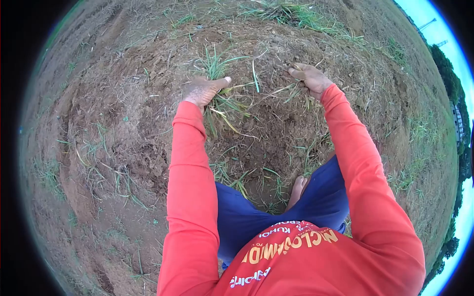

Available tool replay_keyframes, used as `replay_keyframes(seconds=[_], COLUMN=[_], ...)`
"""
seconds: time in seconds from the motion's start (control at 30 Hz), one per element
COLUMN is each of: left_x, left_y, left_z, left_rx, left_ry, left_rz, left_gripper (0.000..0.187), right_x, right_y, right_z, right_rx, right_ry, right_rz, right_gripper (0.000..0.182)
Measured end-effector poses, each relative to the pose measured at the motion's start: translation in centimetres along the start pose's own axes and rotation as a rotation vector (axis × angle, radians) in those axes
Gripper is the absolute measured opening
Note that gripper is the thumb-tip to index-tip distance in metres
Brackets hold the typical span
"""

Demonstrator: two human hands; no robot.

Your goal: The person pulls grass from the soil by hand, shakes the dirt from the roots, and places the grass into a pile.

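Observation:
My left hand (203, 92) is closed around a green grass tuft (216, 65), its thumb sticking out to the right. Blades of the tuft show above the hand and spread below it, some of them yellowed. To the right, my right hand (310, 79) is low over the bare soil (269, 116) with its fingers curled. Thin, partly dry grass blades (289, 91) come out from under it toward the lower left, and its fingertips are partly hidden. A single green blade (255, 76) lies between the two hands.
Loose brown soil with scattered weeds surrounds me. A larger grass clump (291, 15) grows farther ahead. My bare foot (296, 191) is on the ground below my hands. Trees (447, 74) and a building (457, 123) line the right edge.

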State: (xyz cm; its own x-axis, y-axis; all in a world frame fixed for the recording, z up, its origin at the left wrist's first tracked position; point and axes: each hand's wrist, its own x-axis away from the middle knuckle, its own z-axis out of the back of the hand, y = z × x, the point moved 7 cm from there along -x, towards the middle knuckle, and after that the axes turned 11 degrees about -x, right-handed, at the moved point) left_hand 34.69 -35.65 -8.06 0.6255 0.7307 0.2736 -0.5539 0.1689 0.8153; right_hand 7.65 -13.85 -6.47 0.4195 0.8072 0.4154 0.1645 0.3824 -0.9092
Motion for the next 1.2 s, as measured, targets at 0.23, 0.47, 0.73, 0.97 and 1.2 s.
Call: replay_keyframes(seconds=[0.23, 0.47, 0.73, 0.97, 1.2], left_x=[1.4, 3.9, 4.6, 5.8, 1.7], left_y=[2.0, 6.4, 8.7, 9.6, 1.5], left_z=[-5.4, -7.1, -8.6, -7.3, -5.0], left_rx=[0.646, 1.019, 1.451, 1.149, 0.010], left_ry=[-0.291, -0.481, -0.742, -0.757, -0.262], left_rz=[0.118, 0.025, -0.081, -0.009, 0.093], left_gripper=[0.037, 0.034, 0.037, 0.043, 0.047], right_x=[1.1, 2.8, 4.0, 4.3, 2.5], right_y=[-3.1, -6.1, -5.4, -6.0, -7.7], right_z=[-3.8, -7.7, -10.6, -9.2, 4.2], right_rx=[-0.078, 0.132, 0.541, 0.432, 0.605], right_ry=[-0.118, -0.074, 0.086, 0.238, 0.780], right_rz=[0.187, 0.567, 0.615, 0.840, 0.536], right_gripper=[0.023, 0.046, 0.062, 0.037, 0.035])
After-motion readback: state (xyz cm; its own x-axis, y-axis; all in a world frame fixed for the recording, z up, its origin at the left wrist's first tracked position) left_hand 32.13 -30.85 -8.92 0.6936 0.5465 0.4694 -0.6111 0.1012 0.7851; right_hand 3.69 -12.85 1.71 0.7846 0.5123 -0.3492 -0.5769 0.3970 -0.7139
